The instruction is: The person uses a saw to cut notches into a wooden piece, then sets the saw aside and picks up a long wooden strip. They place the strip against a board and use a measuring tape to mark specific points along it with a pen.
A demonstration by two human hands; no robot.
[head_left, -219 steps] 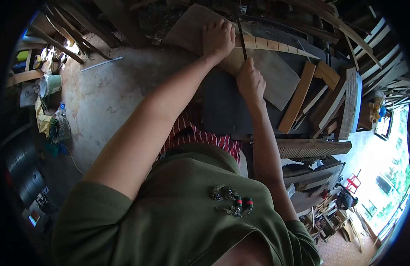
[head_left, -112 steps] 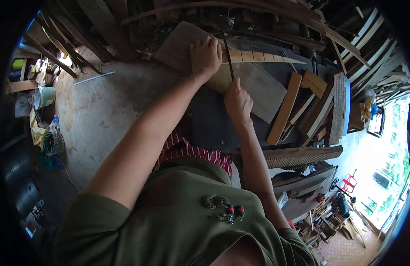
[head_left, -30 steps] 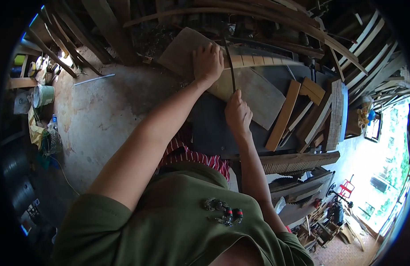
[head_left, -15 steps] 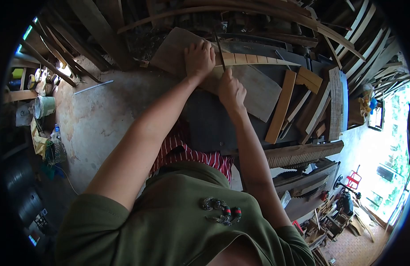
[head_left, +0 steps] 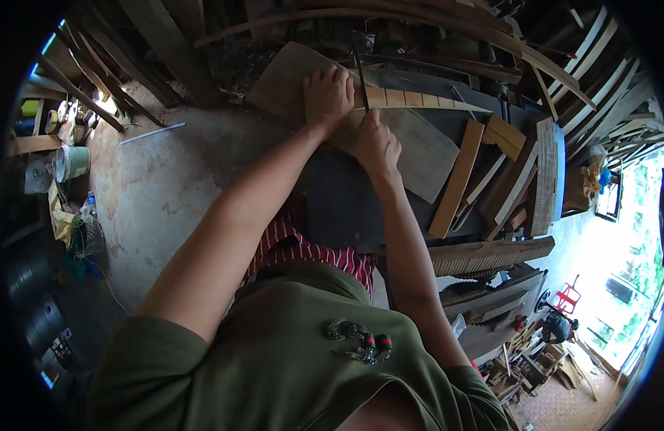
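A worker's right hand, fingers closed around the end of what appears to be a saw, draws the blade across a curved strip near the desk's far edge. The left hand, fingers extended, presses down beside the blade. A board lies beneath the strip, just left of an orange-brown plank.

this is a woodworking workshop: curved timber strips lean in stacks, short boards lie on a dark bench, toothed circular blades show beside it, and wood offcuts are heaped near the bright opening, around a stained concrete floor.
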